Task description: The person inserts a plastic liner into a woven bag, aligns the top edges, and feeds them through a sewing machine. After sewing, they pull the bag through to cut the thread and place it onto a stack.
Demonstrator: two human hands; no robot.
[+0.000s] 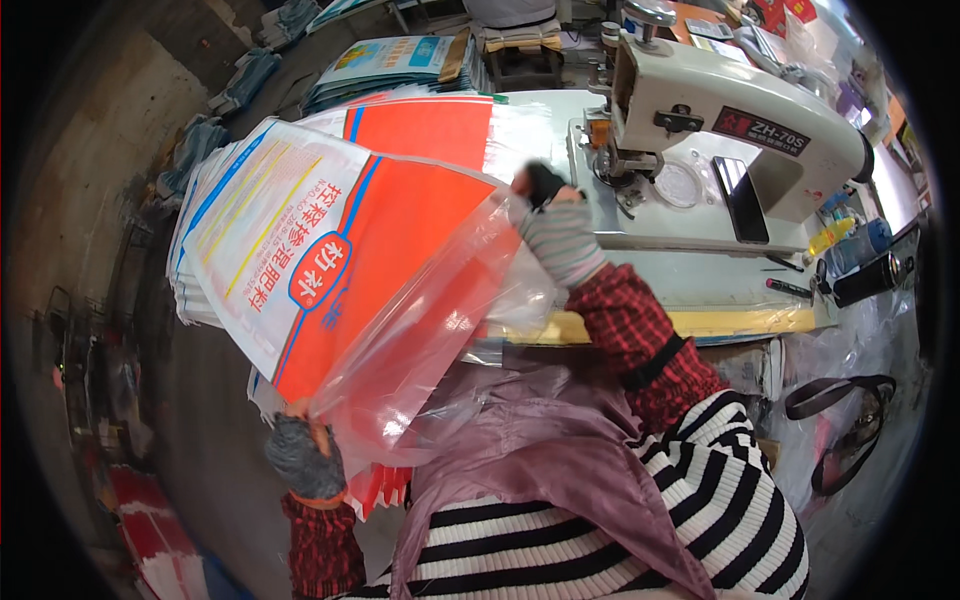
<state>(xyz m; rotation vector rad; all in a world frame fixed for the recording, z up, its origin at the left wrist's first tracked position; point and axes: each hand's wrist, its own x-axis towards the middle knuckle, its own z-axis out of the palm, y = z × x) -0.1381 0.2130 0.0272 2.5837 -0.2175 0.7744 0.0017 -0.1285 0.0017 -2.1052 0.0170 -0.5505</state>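
Observation:
An orange and white printed sack (420, 225) with a blue stripe lies tilted across the table's left side. A clear plastic liner (440, 335) sticks out along its near, open edge. My left hand (305, 460), in a dark grey fingerless glove, grips the sack's near left corner with the liner. At the other end of that edge, my right hand (558, 225) is closed on the corner and liner, in a striped glove with black at the fingers. Under the held sack is a stack of similar sacks (190, 290). The tips of some fingers are hidden by the plastic.
A white industrial sewing machine (720, 110) stands to the right, with a black phone (740, 200) on its bed. Bottles (860, 250) and a black marker (788, 288) lie farther right. Behind is another sack pile (385, 65). A black strap (850, 400) hangs at lower right.

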